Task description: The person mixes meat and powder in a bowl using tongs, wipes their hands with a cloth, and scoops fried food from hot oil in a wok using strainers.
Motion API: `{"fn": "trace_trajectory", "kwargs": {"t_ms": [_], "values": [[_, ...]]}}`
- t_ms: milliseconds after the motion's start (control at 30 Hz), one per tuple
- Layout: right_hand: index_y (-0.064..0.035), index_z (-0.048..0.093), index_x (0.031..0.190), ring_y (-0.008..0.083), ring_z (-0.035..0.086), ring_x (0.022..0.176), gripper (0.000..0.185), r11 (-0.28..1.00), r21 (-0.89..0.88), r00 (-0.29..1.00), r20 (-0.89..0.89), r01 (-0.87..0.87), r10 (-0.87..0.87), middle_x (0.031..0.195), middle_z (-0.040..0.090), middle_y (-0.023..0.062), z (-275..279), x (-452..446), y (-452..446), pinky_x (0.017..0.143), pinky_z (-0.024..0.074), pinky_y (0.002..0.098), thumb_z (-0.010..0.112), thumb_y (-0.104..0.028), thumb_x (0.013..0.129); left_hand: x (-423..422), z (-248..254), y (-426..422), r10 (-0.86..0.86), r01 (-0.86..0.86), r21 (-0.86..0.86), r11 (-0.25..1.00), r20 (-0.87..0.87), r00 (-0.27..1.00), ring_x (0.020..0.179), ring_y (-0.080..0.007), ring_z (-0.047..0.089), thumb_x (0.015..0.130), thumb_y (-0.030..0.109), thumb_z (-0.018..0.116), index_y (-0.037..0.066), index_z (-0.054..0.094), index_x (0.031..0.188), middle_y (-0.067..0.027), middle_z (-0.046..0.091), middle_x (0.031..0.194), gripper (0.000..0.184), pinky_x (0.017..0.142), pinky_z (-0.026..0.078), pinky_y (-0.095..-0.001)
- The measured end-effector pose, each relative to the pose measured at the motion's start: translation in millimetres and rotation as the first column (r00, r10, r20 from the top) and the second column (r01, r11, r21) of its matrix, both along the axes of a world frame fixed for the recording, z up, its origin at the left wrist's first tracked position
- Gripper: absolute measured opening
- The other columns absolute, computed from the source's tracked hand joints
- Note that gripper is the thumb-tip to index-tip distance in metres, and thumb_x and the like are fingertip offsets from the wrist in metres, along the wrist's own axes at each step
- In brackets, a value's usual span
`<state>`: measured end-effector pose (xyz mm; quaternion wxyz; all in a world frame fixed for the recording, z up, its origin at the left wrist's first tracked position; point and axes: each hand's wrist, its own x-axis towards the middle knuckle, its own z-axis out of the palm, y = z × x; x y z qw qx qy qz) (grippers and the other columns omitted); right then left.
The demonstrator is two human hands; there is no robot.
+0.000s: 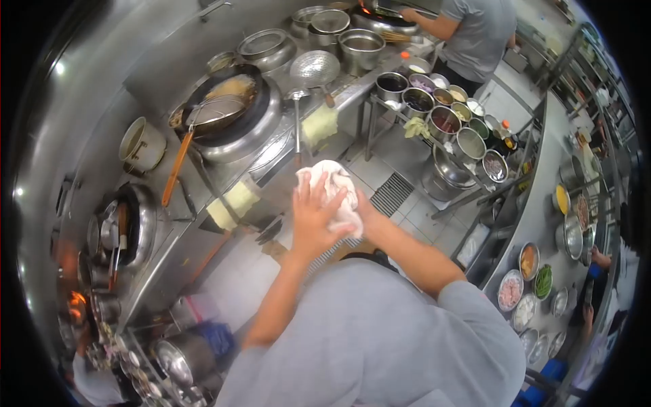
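In front of my body, a crumpled white cloth (335,175) is bunched between my two hands. My left hand (316,216) presses on its near left side, with the fingers bent over the folds. My right hand (368,216) grips the cloth from the right; most of its fingers are hidden behind it. Just beyond the cloth, a long-handled ladle (298,122) lies on the stove's edge, beside a folded yellowish cloth (319,125). A wok (245,80) with an orange-handled strainer (182,159) across it sits on the burner ahead to the left.
Several seasoning pots (445,121) stand on a rack to the right. A perforated skimmer (314,69) and a steel pot (361,50) are on the stove. Another person (480,34) works at a flaming wok at the back. Bowls of ingredients (510,290) line the right counter.
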<state>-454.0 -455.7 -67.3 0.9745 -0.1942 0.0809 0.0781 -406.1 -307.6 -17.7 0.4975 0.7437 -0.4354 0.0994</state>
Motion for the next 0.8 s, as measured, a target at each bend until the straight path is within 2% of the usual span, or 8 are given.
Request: {"fn": "trace_trajectory", "kwargs": {"t_ms": [133,200,267,433,500,600,667,800], "values": [[-0.0078,0.048,0.127,0.0179,0.06,0.102,0.039,0.811,-0.581,0.996,-0.003,0.067,-0.085,0.125,0.056,0.0071,49,-25,43,0.086,0.0515,0.0346,0.037,-0.035,0.101,31,-40,-1,0.189,-0.248,-0.124,0.961,-0.362,0.913,0.088,-0.0251,0.061,0.085,0.013,0.057,0.004,0.056,0.105,-0.0104,0.06,0.099,0.022,0.076,0.049,-0.0353],[-0.0027,0.048,0.128,0.0188,0.059,0.107,0.039,0.103,-0.983,0.879,-0.087,-0.152,0.468,0.123,0.057,0.0118,101,-43,18,0.087,0.0495,0.0308,0.044,-0.03,0.101,30,-9,-14,-0.463,-0.129,-0.515,0.848,-0.836,0.295,0.077,-0.0166,0.06,0.093,0.017,0.048,0.003,0.052,0.111,-0.0075,0.059,0.092,0.023,0.07,0.051,-0.0289],[0.0008,0.058,0.115,0.0201,0.062,0.1,0.033,0.802,-0.541,0.889,0.197,-0.252,0.413,0.113,0.062,0.0156,80,-40,9,0.085,0.0503,0.0315,0.047,-0.027,0.099,15,-7,-25,-0.457,-0.128,-0.477,0.87,-0.876,0.158,0.082,-0.0186,0.06,0.093,0.019,0.049,0.003,0.053,0.113,-0.0086,0.059,0.097,0.026,0.073,0.051,-0.0303],[0.0017,0.06,0.108,0.0266,0.064,0.097,0.027,0.726,-0.534,0.751,0.23,-0.434,0.619,0.102,0.065,0.0151,4,-39,-23,0.08,0.0555,0.0373,0.054,-0.021,0.095,-2,-31,-14,-0.198,-0.186,-0.162,0.969,-0.961,-0.193,0.102,-0.0266,0.06,0.091,0.03,0.053,0.003,0.054,0.121,-0.0133,0.059,0.117,0.04,0.085,0.051,-0.0358],[0.0016,0.061,0.108,0.0275,0.063,0.099,0.025,0.976,-0.19,0.912,0.411,0.107,-0.02,0.104,0.065,0.0141,-120,-16,-11,0.083,0.0536,0.0381,0.057,-0.016,0.091,-7,-27,-21,-0.28,0.384,0.12,0.916,-0.495,0.822,0.105,-0.0321,0.059,0.082,0.021,0.067,0.001,0.055,0.112,-0.0154,0.059,0.114,0.037,0.095,0.044,-0.0374],[-0.0013,0.061,0.101,0.0278,0.06,0.094,0.028,0.546,-0.696,0.865,0.487,0.467,-0.119,0.1,0.063,0.0124,-69,-45,-11,0.085,0.0496,0.0372,0.066,-0.018,0.08,-15,-76,-42,-0.226,0.3,0.198,0.933,-0.324,0.919,0.088,-0.0144,0.055,0.082,0.016,0.067,0.0,0.056,0.096,-0.0104,0.062,0.096,0.024,0.079,0.044,-0.03],[-0.0036,0.055,0.116,0.0295,0.057,0.101,0.045,-0.273,-0.95,0.891,-0.249,-0.149,0.38,0.106,0.062,0.0126,-43,-57,-5,0.086,0.0473,0.0397,0.068,-0.018,0.076,5,-96,-53,0.038,0.045,0.163,0.986,-0.473,0.88,0.079,-0.0147,0.052,0.082,0.019,0.068,0.0,0.057,0.096,-0.0096,0.061,0.087,0.026,0.073,0.044,-0.0314],[-0.0101,0.05,0.134,0.0382,0.036,0.133,0.066,0.021,-0.973,0.962,0.225,0.231,-0.153,0.143,0.037,0.0232,-46,-105,-24,0.106,0.036,0.0439,0.074,-0.026,0.075,26,-139,-49,0.388,-0.129,0.54,0.832,-0.399,0.831,0.095,-0.029,0.063,0.09,0.041,0.06,0.0,0.052,0.118,-0.0148,0.066,0.105,0.05,0.08,0.049,-0.0389]]}}
